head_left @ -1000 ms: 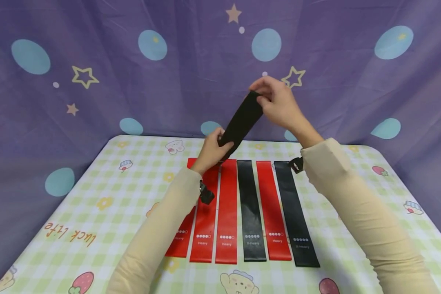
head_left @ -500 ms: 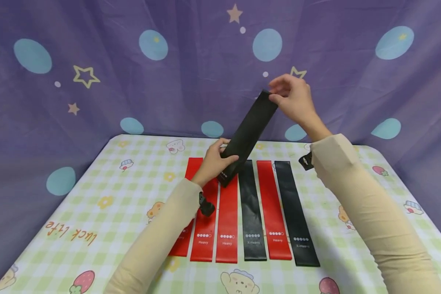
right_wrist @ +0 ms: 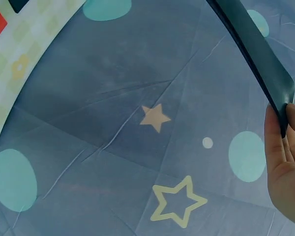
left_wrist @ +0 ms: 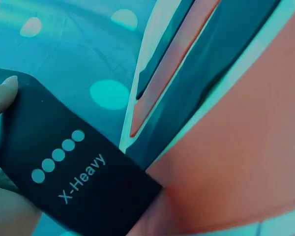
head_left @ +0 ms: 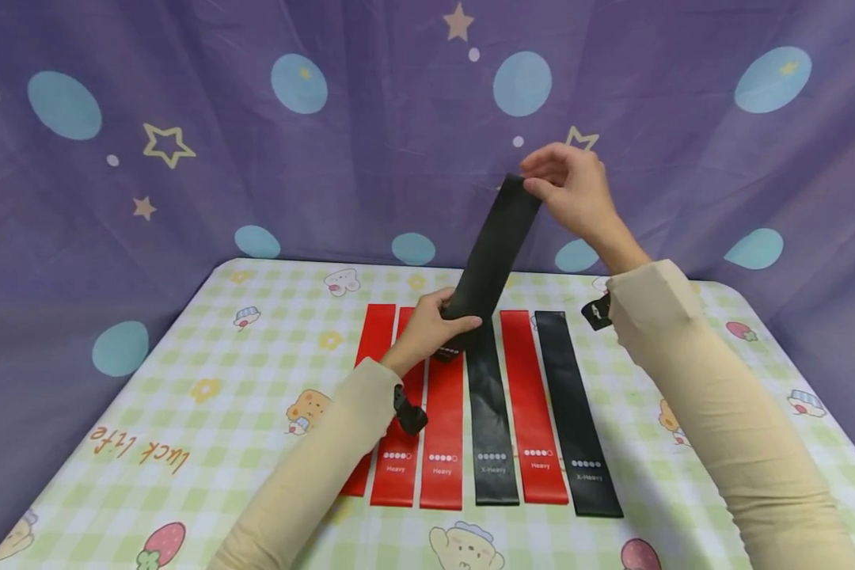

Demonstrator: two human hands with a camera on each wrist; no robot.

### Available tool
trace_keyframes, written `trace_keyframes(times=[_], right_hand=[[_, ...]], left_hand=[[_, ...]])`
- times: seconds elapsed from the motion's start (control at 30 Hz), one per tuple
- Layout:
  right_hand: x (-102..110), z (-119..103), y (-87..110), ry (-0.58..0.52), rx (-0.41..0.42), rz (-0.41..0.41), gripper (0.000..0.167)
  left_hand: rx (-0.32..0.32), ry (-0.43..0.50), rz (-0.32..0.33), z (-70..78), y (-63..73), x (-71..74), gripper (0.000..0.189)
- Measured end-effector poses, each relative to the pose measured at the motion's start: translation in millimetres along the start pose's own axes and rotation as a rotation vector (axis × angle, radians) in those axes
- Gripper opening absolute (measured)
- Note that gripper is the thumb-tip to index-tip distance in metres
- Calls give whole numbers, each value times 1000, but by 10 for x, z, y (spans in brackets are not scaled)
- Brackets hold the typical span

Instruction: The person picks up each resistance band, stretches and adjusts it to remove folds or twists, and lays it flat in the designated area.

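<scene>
A black resistance band [head_left: 497,245] slants in the air above the table, its upper end to the right. My right hand [head_left: 577,194] pinches that upper end between thumb and fingers, as the right wrist view also shows on the band [right_wrist: 260,59]. Lower down, my left hand [head_left: 423,328] grips the band with its thumb across the front. Printed "X-Heavy" under a row of dots, the band's lower end [left_wrist: 83,162] sticks out past the left hand. It overlaps a red band [head_left: 442,443] and a black band [head_left: 492,427] lying below.
Several bands lie side by side on the checked tablecloth [head_left: 256,459], including a red one [head_left: 395,479] on the left, another red one [head_left: 534,419] and a black one [head_left: 580,419] at the right end. A purple patterned curtain [head_left: 370,158] hangs behind the table.
The held band has shifted rightward, and its printed lower end has come into view. Both hands have moved right, the left one also downward. The bands on the table stay put.
</scene>
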State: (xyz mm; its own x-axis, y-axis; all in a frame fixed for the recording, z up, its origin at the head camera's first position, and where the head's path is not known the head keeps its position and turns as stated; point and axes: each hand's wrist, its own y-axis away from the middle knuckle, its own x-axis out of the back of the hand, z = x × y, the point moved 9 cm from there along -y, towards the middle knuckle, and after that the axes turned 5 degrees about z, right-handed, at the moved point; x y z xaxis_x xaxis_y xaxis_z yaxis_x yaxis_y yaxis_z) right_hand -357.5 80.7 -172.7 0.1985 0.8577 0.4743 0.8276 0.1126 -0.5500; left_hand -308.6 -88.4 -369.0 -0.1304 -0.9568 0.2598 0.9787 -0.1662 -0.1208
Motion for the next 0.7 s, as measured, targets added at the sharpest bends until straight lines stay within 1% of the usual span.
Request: trace_keyframes(times=[0.07, 0.17, 0.3, 0.4, 0.57, 0.7], right_hand=[[5, -23, -5, 9, 6, -3, 18], [12, -37, -13, 8, 14, 1, 18], [31, -16, 1, 12, 15, 8, 17], [43, 5, 18, 28, 11, -1, 18], [80, 59, 21, 37, -7, -12, 19], [146, 151, 9, 34, -33, -3, 18]], left_hand=[[15, 2, -24, -20, 32, -53, 32], [41, -18, -36, -45, 72, -113, 30], [10, -37, -35, -14, 94, -175, 31], [-21, -12, -27, 14, 109, -204, 32], [-21, 9, 8, -11, 152, -225, 35], [-14, 15, 0, -43, 213, -272, 35]])
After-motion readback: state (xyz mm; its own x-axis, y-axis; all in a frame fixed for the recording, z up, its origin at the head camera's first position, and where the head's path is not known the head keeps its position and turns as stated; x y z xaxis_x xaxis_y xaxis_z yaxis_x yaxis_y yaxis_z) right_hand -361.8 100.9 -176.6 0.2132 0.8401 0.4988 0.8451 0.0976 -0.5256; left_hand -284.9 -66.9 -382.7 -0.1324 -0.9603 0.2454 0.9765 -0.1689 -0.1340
